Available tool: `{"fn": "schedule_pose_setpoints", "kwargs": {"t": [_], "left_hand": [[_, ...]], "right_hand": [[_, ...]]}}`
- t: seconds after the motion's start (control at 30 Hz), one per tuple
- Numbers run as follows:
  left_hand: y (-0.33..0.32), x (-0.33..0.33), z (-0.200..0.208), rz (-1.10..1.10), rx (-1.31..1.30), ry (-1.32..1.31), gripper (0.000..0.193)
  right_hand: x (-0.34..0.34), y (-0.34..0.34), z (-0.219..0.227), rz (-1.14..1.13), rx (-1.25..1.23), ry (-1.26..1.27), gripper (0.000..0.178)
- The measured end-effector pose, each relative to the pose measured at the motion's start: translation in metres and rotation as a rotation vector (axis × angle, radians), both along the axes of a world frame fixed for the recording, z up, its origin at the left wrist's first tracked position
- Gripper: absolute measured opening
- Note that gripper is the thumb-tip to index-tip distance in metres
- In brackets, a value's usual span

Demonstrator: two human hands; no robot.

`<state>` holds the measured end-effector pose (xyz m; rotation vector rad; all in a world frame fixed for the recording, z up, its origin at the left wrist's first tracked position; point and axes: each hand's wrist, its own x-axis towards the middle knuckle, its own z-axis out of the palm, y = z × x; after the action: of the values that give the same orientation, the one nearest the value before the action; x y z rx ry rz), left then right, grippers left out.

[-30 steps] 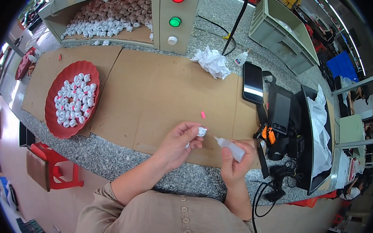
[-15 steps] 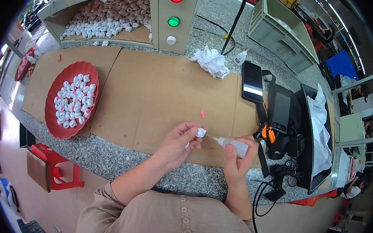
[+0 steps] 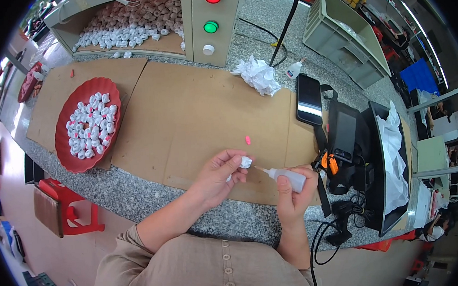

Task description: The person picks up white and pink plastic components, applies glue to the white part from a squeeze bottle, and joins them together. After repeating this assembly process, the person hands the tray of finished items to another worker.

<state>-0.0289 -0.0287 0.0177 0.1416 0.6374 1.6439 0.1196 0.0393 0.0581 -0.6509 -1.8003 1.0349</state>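
Between the thumb and fingers of my left hand (image 3: 221, 174) is a small white rounded piece (image 3: 246, 162). Another bit of white shows lower down at those same fingers, too small to make out. My right hand (image 3: 297, 194) is wrapped round a translucent squeeze bottle (image 3: 289, 179) with a thin nozzle. The nozzle tip points left at the white piece, a small gap apart from it. Just beyond my hands a small pink piece (image 3: 248, 140) lies on the cardboard (image 3: 200, 108). At the left, a red scalloped plate (image 3: 64, 128) holds several white pieces, some with pink bits.
At the back stands a cabinet (image 3: 215, 27) with red and green lights and piled white and brownish pieces. Crumpled paper (image 3: 258, 76), a small bottle (image 3: 294, 70), a phone (image 3: 309, 100) and a green crate (image 3: 339, 45) lie beyond. Black straps, cables and a black tray (image 3: 373, 186) crowd the right.
The bottle's nozzle has drawn slightly away from the white piece, widening the gap. My left hand's grip looks the same, and the things on the table stay in place.
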Motion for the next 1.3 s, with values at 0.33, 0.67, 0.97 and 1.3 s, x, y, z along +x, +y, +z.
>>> {"fn": "schedule_pose_setpoints", "kwargs": {"t": [0.33,0.67,0.97,1.3], "left_hand": [[-0.002,0.002,0.003,-0.014,0.001,0.022,0.015],[-0.005,0.001,0.003,0.021,-0.011,0.01,0.015],[-0.006,-0.011,0.007,0.249,-0.025,-0.049,0.015],[-0.006,-0.012,0.011,0.22,-0.034,-0.018,0.014]], "right_hand": [[-0.002,0.026,-0.003,0.002,-0.856,0.582,0.021],[-0.026,0.059,-0.001,0.054,-0.631,-0.218,0.019],[-0.057,0.066,-0.016,0.141,-0.303,-0.477,0.018],[-0.064,0.064,-0.014,0.17,0.102,-0.746,0.016]]}}
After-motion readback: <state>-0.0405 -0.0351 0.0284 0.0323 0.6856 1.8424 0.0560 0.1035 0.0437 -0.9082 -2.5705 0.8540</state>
